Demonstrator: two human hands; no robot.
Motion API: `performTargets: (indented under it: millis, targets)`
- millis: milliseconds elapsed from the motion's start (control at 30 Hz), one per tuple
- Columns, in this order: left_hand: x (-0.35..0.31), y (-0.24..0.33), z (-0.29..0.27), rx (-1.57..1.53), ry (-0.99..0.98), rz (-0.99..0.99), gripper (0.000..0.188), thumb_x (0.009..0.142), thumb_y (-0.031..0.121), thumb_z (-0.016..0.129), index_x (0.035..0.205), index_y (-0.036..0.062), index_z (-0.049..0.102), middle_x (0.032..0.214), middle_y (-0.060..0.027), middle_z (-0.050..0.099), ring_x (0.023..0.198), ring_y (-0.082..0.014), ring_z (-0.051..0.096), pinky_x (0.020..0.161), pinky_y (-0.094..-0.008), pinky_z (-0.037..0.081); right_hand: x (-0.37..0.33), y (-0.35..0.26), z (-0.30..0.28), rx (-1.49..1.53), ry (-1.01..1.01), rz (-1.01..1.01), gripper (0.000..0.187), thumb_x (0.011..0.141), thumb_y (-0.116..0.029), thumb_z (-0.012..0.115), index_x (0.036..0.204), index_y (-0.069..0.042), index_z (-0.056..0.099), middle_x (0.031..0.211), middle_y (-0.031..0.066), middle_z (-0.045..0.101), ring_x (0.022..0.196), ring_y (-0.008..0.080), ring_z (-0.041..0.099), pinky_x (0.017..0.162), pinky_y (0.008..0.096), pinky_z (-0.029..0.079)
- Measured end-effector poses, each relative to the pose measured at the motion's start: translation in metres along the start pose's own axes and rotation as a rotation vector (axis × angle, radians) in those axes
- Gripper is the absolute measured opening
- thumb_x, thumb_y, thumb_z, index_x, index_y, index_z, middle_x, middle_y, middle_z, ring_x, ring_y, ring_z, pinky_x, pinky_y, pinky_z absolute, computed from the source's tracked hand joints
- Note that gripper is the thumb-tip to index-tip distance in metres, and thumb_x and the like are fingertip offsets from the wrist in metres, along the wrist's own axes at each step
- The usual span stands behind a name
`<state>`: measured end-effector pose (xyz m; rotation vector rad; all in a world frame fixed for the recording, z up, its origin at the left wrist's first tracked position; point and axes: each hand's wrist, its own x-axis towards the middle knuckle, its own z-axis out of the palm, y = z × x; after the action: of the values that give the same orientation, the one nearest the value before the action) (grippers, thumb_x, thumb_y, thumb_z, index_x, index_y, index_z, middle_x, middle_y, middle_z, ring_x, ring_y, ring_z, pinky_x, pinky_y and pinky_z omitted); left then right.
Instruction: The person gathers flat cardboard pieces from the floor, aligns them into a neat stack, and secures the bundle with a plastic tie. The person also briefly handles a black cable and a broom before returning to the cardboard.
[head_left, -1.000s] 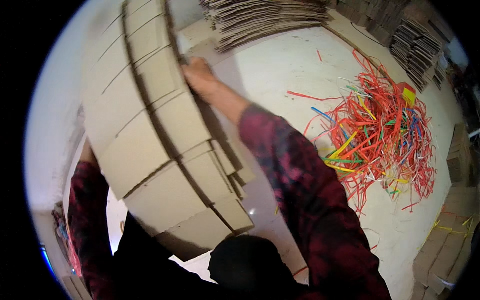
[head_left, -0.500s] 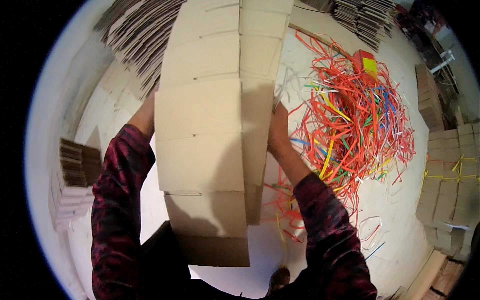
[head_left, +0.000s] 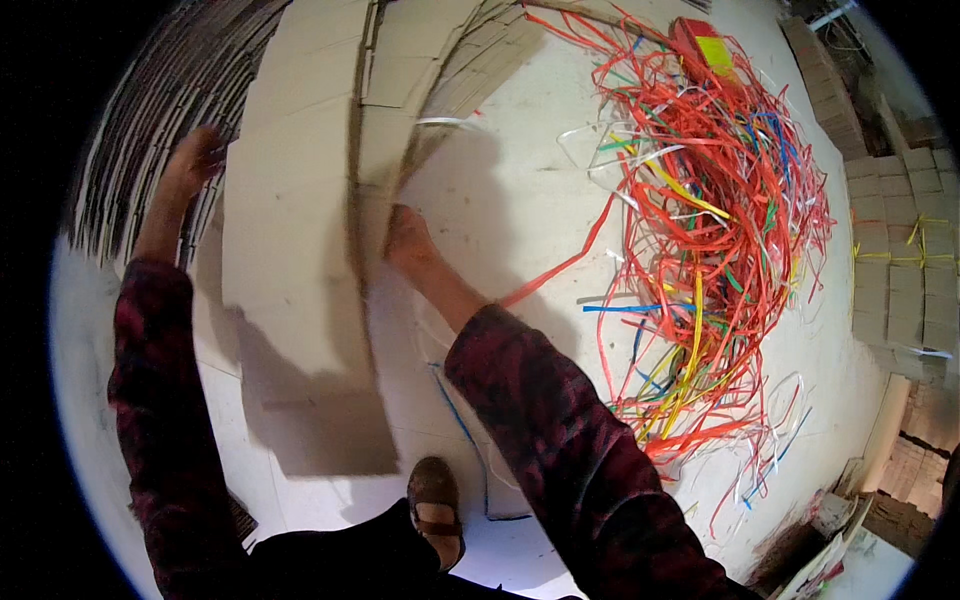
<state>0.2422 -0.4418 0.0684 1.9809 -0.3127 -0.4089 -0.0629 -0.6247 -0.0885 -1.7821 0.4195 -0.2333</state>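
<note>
A long run of overlapping flat cardboard sheets stretches from the top of the view down toward my feet, slanting slightly. My left hand is off its left edge, over a row of stacked cardboard; the fingers are loosely bent and apart, with nothing seen in them. At the right edge of the sheets, my right hand presses against the side. Its fingers go out of sight behind the cardboard, where it appears to grip.
A large tangle of red, yellow, blue and white plastic strapping lies on the floor to the right. A red and yellow box sits at its far end. Tied cardboard bundles stand along the right side. My shoe is near the sheets' lower end.
The cardboard sheets have moved left and away from me, beside the stacked row. My left hand has come off their side. My right hand has moved left with them.
</note>
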Motion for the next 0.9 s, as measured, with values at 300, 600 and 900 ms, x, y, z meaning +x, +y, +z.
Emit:
performTargets:
  millis: [300,600,900]
  targets:
    - [-0.105,0.015,0.148,0.615,0.042,0.816,0.041,0.093,0.018,0.048,0.133,0.0077,0.042,0.126,-0.0094,0.051,0.118,-0.0205,0.047,0.102,-0.035,0.037,-0.234,0.046,-0.04,-0.5,-0.138,0.155,0.05,0.087,-0.013,0.048,0.135,-0.009,0.036,0.096,0.0223,0.062,0.079,0.0417,0.061,0.069,0.0478,0.05]
    - [-0.121,-0.079,0.228,1.305,-0.592,0.953,0.046,0.082,0.029,0.056,0.119,0.0024,0.053,0.122,-0.0151,0.051,0.13,-0.0313,0.032,0.11,-0.0496,0.016,-0.525,0.048,-0.39,-1.382,-0.186,0.916,0.02,0.08,-0.015,0.052,0.096,-0.006,0.06,0.084,0.0163,0.064,0.079,0.0346,0.062,0.067,0.046,0.05]
    - [-0.086,-0.08,0.215,1.368,-0.473,1.176,0.029,0.08,0.018,0.053,0.105,0.0043,0.059,0.107,-0.0088,0.059,0.117,-0.0244,0.046,0.109,-0.0471,0.02,-0.538,-0.154,-0.476,-1.39,-0.48,0.464,0.022,0.086,-0.019,0.05,0.092,0.0,0.059,0.083,0.0194,0.063,0.08,0.0381,0.06,0.071,0.0479,0.047]
